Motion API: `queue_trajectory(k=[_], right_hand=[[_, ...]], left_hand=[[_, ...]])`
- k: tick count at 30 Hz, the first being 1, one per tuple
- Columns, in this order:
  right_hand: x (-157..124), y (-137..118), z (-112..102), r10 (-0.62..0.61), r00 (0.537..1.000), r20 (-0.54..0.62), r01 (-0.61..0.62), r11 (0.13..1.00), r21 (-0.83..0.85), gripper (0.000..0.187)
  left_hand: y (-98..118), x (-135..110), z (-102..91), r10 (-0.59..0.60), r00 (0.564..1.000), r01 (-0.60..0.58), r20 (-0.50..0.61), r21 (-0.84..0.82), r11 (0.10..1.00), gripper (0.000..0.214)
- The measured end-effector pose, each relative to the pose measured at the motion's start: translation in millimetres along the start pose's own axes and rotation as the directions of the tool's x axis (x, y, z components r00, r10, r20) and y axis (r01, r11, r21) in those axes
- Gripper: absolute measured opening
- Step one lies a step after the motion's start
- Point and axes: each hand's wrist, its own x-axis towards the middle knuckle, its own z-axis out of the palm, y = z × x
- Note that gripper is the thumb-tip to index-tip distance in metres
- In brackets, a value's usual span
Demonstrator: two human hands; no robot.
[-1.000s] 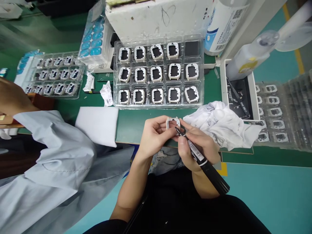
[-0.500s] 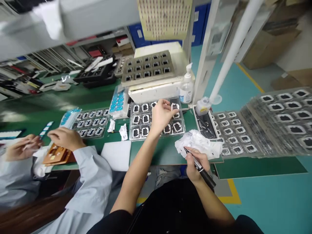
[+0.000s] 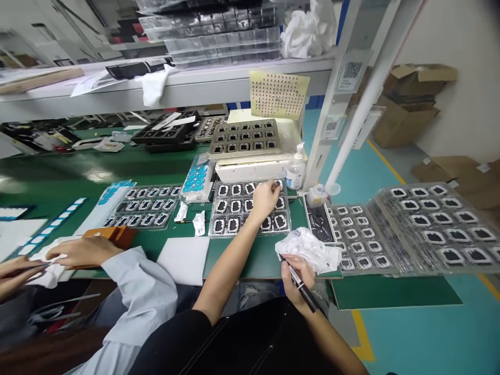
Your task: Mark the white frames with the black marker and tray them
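My left hand [image 3: 266, 198] reaches over a clear plastic tray [image 3: 214, 229] of black parts with pale frames. Its fingers are bent together at the back right cell, touching or just above the framed part [image 3: 278, 184] there; what they pinch is hidden. In my right hand [image 3: 299, 278] is a black marker pen [image 3: 301, 290] with a white label, held like a writing pen. Its dark tip points up and left, at the near edge of a crumpled, marked white cloth [image 3: 307, 247].
Right of the tray stand a pump bottle [image 3: 296, 169] and a white-rimmed box [image 3: 335, 234] with a small bottle [image 3: 317, 196]. Stacked trays [image 3: 433, 237] fill the right. A co-worker's hand [image 3: 86, 251] is at the left, by an orange block [image 3: 113, 235]. A shelf [image 3: 214, 83] crosses above.
The view has tilted up, showing more of the shelf. My left hand stays at the tray's back right cell, fingers drawn closer together. The marker stays in my right hand by the cloth.
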Motion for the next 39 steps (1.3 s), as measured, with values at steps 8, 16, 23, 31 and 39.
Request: queue_trajectory(k=[8, 16, 23, 31, 39], right_hand=[[7, 2, -12, -0.02, 0.998, 0.063, 0.019, 1.0, 0.012, 0.012], [17, 9, -22, -0.045, 0.982, 0.181, 0.038, 0.998, 0.039, 0.011], [9, 21, -30, 0.014, 0.973, 0.232, -0.025, 0.999, 0.044, 0.008], [11, 17, -24, -0.026, 0.976, 0.216, 0.015, 0.998, 0.055, 0.011], [21, 1, -28, -0.043, 0.973, 0.226, 0.044, 0.999, 0.0, 0.014]], left_hand=[[-75, -176, -64.5, -0.312, 0.941, 0.328, 0.13, -0.58, 0.746, 0.049], [-87, -194, -57.7, -0.498, 0.856, 0.327, 0.138, -0.891, 0.316, 0.048], [-76, -190, -52.4, -0.494, 0.868, 0.23, 0.056, -0.925, 0.301, 0.055], [-51, -140, -58.7, -0.394, 0.911, 0.083, -0.124, -0.879, 0.47, 0.072], [-36, -153, -58.7, -0.366, 0.865, -0.07, -0.342, -0.806, 0.588, 0.072]])
